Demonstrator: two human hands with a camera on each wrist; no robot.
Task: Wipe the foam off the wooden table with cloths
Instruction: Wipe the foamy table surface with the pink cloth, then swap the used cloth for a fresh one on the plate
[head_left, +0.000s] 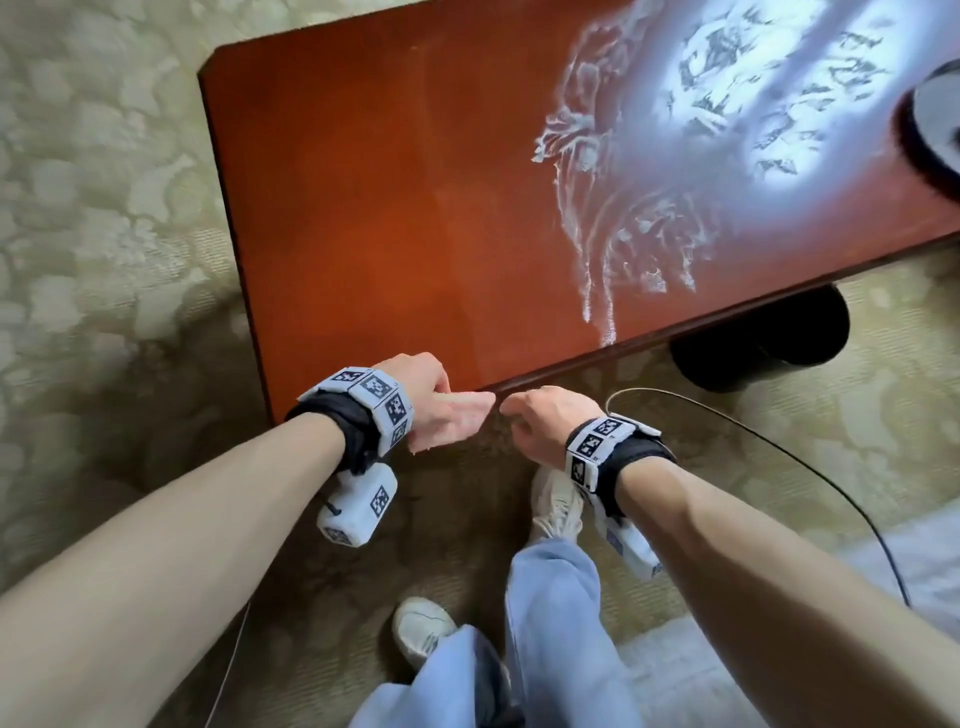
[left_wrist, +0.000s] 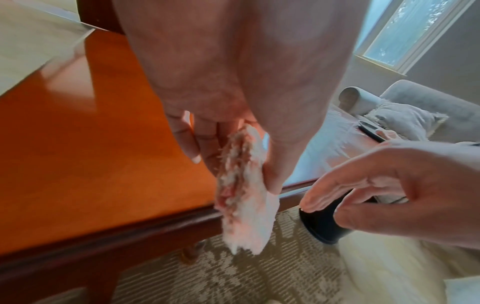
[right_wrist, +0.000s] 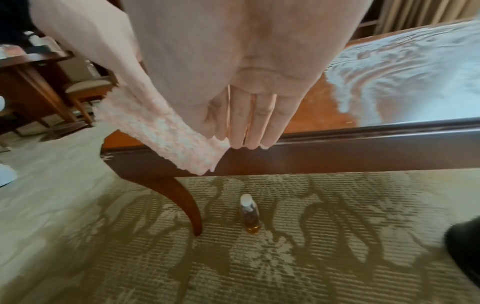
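Left hand (left_wrist: 233, 86) lies flat, foam (left_wrist: 244, 189) clumped on its fingers; right hand (right_wrist: 241, 67) flat-fingered, empty; glossy wooden bench (head_left: 389, 218) streaked white.

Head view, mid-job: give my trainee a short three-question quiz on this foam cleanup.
1. True or false: the foam covers the whole table top.
2. Where are the left hand and right hand? A: over the foam. B: at the table's near edge. C: resting on the knees.
3. In the right wrist view, what small item is on the carpet by the table leg?
Key: 1 false; 2 B; 3 a small bottle.
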